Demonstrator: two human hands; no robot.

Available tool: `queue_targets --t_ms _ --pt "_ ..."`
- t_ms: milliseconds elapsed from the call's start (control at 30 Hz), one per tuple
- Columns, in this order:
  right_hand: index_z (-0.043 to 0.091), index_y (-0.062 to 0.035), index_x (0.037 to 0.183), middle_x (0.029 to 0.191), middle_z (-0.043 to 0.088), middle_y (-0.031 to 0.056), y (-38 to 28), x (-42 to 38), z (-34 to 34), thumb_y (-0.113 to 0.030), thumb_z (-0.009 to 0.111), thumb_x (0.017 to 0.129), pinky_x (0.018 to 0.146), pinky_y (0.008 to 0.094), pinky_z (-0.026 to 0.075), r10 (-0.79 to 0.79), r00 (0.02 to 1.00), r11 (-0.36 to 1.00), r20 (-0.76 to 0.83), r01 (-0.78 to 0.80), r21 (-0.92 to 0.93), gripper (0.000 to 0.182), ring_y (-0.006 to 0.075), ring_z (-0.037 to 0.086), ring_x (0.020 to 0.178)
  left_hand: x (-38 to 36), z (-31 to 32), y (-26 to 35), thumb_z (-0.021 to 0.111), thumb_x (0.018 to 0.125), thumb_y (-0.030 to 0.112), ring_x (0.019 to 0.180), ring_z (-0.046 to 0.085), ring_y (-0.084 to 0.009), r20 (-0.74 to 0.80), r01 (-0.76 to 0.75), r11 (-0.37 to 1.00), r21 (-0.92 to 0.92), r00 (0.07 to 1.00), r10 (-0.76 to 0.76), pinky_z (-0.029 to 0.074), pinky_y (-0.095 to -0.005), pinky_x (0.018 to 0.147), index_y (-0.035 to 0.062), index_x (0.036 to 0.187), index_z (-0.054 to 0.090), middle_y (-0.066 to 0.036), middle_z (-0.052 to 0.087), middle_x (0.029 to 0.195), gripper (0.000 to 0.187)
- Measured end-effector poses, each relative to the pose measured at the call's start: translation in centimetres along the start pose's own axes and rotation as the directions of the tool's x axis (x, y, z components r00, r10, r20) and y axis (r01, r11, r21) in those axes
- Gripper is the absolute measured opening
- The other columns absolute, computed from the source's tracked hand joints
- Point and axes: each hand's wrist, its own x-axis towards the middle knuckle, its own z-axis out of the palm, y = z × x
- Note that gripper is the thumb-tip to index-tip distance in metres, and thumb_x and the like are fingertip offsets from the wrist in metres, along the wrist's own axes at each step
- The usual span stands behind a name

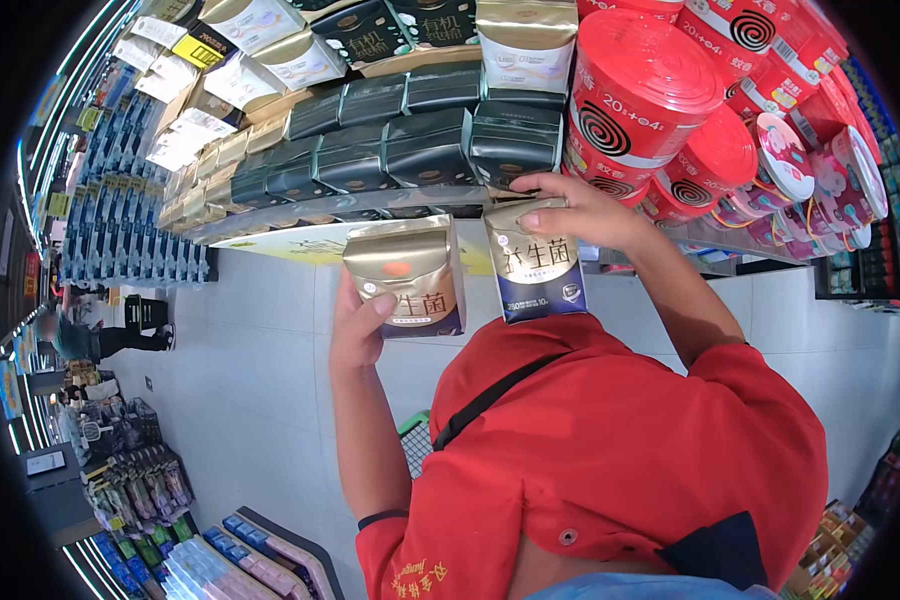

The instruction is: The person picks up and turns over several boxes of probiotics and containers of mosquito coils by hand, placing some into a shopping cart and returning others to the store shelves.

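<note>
My left hand [357, 322] is closed round the side of a gold-and-blue packet [410, 262], thumb on its printed front. Beside it, my right hand [582, 212] grips a second gold-and-blue packet [535, 265] by its top end. Both packets carry large dark characters and are held side by side in front of the shelf edge, a small gap between them. Just beyond them, dark green packets [425, 145] stand in rows on the shelf. The fingers of my left hand behind its packet are hidden.
Red tubs [645, 85] with black spirals are stacked at the right of the display. White-and-gold packets [530, 55] sit at the back. A green-edged basket [416, 440] shows by my body. A person [80, 338] is in the aisle at far left.
</note>
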Motion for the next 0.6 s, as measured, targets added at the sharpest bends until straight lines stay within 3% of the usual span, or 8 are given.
queue_targets --t_ms 100,167,200,300,333,367,433,600 --pt "0.043 -0.0017 0.142 0.116 0.062 0.0145 0.2 0.9 1.4 -0.036 0.07 0.088 0.095 0.0317 0.046 -0.004 0.999 1.0 0.035 0.005 -0.009 0.07 0.0199 0.058 0.11 -1.2 -0.5 0.1 0.075 0.072 0.027 0.118 0.056 -0.0252 -0.078 -0.033 0.998 -0.062 0.997 0.028 0.044 -0.0372 0.101 -0.002 0.141 0.037 -0.016 0.055 0.131 0.084" --pt "0.045 0.0013 0.141 0.122 0.061 0.0186 0.1 2.5 3.0 -0.04 0.072 0.084 0.094 0.0325 0.046 -0.12 0.99 0.978 0.078 0.131 -0.162 0.075 0.0234 0.06 0.112 -1.7 -1.6 0.0 0.072 0.075 0.03 0.118 0.058 -0.0284 -0.066 -0.06 0.997 -0.043 0.996 0.057 0.047 -0.0396 0.101 -0.0031 0.142 0.035 -0.018 0.054 0.132 0.083" --pt "0.041 0.0001 0.144 0.121 0.061 0.0188 -0.5 3.0 3.9 -0.041 0.071 0.085 0.092 0.0334 0.046 -0.138 0.984 0.978 0.115 0.153 -0.14 0.077 0.0246 0.06 0.111 -1.8 -1.9 0.1 0.072 0.076 0.03 0.118 0.058 -0.0287 -0.066 -0.092 0.993 -0.071 0.994 0.088 0.048 -0.0398 0.101 -0.0032 0.142 0.035 -0.018 0.054 0.133 0.082" --pt "0.04 -0.0014 0.144 0.12 0.061 0.0188 -0.1 5.4 5.1 -0.042 0.07 0.086 0.09 0.0329 0.046 -0.23 0.973 0.936 0.029 0.229 -0.269 0.077 0.0227 0.059 0.109 -2.5 -2.5 0.3 0.07 0.077 0.03 0.118 0.058 -0.0292 -0.108 -0.156 0.981 -0.112 0.984 0.144 0.048 -0.0406 0.101 -0.0033 0.142 0.036 -0.018 0.055 0.133 0.08" --pt "0.04 -0.0032 0.144 0.12 0.06 0.0166 -0.5 5.7 4.9 -0.042 0.07 0.087 0.088 0.0322 0.046 -0.158 0.985 0.981 0.07 0.165 -0.098 0.075 0.0201 0.057 0.108 -2.8 -2.5 0.6 0.073 0.074 0.032 0.118 0.058 -0.0283 -0.155 -0.157 0.981 -0.114 0.978 0.139 0.048 -0.0396 0.099 -0.0032 0.142 0.035 -0.017 0.053 0.132 0.085" --pt "0.04 -0.0032 0.144 0.12 0.06 0.0166 -0.5 6.0 4.8 -0.042 0.07 0.087 0.088 0.0322 0.046 -0.16 0.984 0.981 0.074 0.167 -0.098 0.075 0.0201 0.057 0.108 -3.2 -2.6 0.9 0.076 0.07 0.033 0.117 0.057 -0.0275 -0.202 -0.158 0.981 -0.117 0.97 0.132 0.048 -0.0385 0.098 -0.0032 0.142 0.034 -0.017 0.052 0.132 0.091" --pt "0.041 -0.0052 0.143 0.115 0.062 0.0124 -0.7 6.3 4.5 -0.037 0.066 0.091 0.093 0.0297 0.044 -0.103 0.994 0.991 0.043 0.098 0.095 0.066 0.0163 0.058 0.107 -4.1 -3.8 0.5 0.076 0.071 0.033 0.117 0.057 -0.0276 -0.208 -0.167 0.975 -0.145 0.969 0.135 0.048 -0.0388 0.098 -0.0031 0.142 0.033 -0.017 0.053 0.131 0.091" --pt "0.05 -0.0036 0.135 0.118 0.062 0.0106 -0.7 6.2 3.9 -0.035 0.068 0.089 0.094 0.0288 0.044 -0.091 0.989 0.99 0.114 0.078 0.115 0.059 0.0142 0.057 0.109 -5.6 -4.5 -0.4 0.074 0.074 0.033 0.118 0.057 -0.0294 -0.271 -0.215 0.951 -0.222 0.95 0.152 0.048 -0.0409 0.098 -0.0028 0.143 0.031 -0.018 0.052 0.132 0.089"
